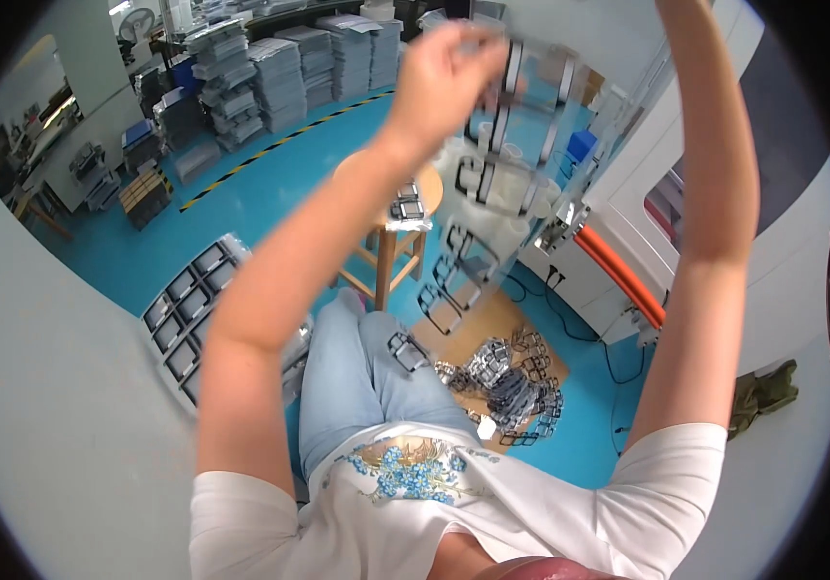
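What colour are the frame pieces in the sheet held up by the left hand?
Black, set in a clear sheet gripped by the left hand; head view.

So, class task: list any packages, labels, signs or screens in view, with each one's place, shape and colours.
Stacks of packaged sheets: far upper left on the floor, tall grey-white piles.
Blue box: upper right beside the white machine, small and cube-like.
No labels, signs or screens can be made out.

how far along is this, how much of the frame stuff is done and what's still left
Done, it seems: a heap of loose black frames lies on the cardboard on the floor. In hand: the left hand holds up a clear plastic tray with black frames in its pockets; the right hand is out of view above. Possibly left: another tray of frames beside the left leg, and tall stacks of trays at the back.
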{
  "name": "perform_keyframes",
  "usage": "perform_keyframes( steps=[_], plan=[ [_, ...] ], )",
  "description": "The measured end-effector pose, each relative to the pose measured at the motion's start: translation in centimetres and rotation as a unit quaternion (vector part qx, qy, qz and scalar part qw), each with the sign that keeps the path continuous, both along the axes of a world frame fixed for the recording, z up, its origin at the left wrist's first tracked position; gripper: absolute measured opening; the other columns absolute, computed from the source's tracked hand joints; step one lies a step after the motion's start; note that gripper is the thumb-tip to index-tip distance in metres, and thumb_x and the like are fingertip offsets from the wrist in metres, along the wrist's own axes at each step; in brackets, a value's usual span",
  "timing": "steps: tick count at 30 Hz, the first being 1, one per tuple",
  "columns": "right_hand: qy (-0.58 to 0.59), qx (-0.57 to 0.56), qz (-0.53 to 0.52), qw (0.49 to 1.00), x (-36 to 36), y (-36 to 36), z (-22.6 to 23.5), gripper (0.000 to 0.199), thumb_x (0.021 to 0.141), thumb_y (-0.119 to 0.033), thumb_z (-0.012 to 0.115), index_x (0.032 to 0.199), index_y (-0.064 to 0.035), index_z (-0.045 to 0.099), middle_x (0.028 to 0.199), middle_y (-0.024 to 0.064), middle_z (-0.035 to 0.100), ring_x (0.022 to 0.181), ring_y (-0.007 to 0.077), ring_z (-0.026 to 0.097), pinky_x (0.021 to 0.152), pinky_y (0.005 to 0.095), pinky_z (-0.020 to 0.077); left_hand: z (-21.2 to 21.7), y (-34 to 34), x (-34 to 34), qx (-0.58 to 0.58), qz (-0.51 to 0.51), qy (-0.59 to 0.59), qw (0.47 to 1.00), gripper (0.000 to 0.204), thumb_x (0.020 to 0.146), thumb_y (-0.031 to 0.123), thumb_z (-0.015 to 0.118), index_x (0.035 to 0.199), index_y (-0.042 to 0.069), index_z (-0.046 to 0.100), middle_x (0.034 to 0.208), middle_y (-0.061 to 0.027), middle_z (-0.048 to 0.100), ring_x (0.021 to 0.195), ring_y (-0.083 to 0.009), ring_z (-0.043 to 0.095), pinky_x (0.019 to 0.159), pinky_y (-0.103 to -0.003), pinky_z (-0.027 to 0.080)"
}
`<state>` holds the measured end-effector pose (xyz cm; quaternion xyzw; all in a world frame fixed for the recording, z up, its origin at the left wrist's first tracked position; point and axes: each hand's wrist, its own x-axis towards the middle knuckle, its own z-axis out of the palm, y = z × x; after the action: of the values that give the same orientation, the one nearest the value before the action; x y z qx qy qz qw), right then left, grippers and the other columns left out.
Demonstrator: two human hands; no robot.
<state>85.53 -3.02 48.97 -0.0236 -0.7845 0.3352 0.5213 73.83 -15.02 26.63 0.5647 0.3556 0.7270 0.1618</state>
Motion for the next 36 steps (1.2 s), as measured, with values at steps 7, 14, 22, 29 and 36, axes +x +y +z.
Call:
perform_keyframes(
  steps=[7,14,22,29,36],
  plan=[
    [-0.059,-0.077,0.036,0.995,-0.7,8.9,-18.8,0.019,0.095,-0.020,0.061,0.103,-0.0033,0.067,0.079,-0.0035,0.064,0.056,-0.0011,0.036,0.048,0.0159,0.0242,-17.4,1.4,4.8,-0.090,0.045,-0.130,0.986,0.024,0.094,0.015,0.065,0.110,-0.003,0.067,0.083,-0.0016,0.066,0.068,-0.0068,0.057,0.061,-0.021,0.047],
    [-0.219,-0.273,0.017,0.937,-6.7,15.2,-39.8,0.019,0.093,-0.028,0.068,0.091,-0.0086,0.071,0.072,-0.0074,0.064,0.053,-0.0015,0.038,0.046,0.0181,0.0257,-31.3,2.2,3.8,-0.223,0.079,-0.290,0.927,0.035,0.093,0.005,0.064,0.127,0.001,0.055,0.081,-0.0059,0.070,0.073,-0.0071,0.065,0.060,-0.021,0.050],
    [-0.263,-0.333,0.027,0.905,-15.1,19.7,-55.0,0.028,0.091,-0.034,0.070,0.094,-0.0066,0.071,0.072,-0.0091,0.055,0.059,0.0004,0.040,0.051,0.0190,0.0286,-37.1,4.0,-1.7,-0.291,0.138,-0.282,0.904,0.069,0.092,0.002,0.063,0.151,0.006,0.028,0.086,-0.0073,0.069,0.075,-0.0082,0.064,0.055,-0.020,0.052],
    [-0.282,-0.086,-0.121,0.948,-14.5,19.9,-58.2,0.041,0.093,-0.035,0.065,0.101,0.0052,0.062,0.084,0.0146,0.062,0.077,0.0255,0.059,0.071,0.0331,0.0469,-38.8,5.0,-4.5,-0.365,0.148,-0.240,0.887,0.071,0.091,0.000,0.062,0.153,0.006,0.027,0.079,-0.0025,0.066,0.071,-0.0040,0.058,0.056,-0.019,0.051],
    [-0.335,-0.064,-0.004,0.940,-6.2,12.1,-55.4,0.021,0.091,-0.001,0.060,0.110,-0.0030,0.069,0.087,0.0102,0.060,0.079,0.0202,0.058,0.072,0.0290,0.0466,-37.6,5.0,-6.1,-0.396,0.074,-0.207,0.891,0.069,0.094,0.000,0.056,0.154,0.008,0.024,0.079,-0.0008,0.065,0.074,-0.0030,0.058,0.060,-0.019,0.047]
  ],
)
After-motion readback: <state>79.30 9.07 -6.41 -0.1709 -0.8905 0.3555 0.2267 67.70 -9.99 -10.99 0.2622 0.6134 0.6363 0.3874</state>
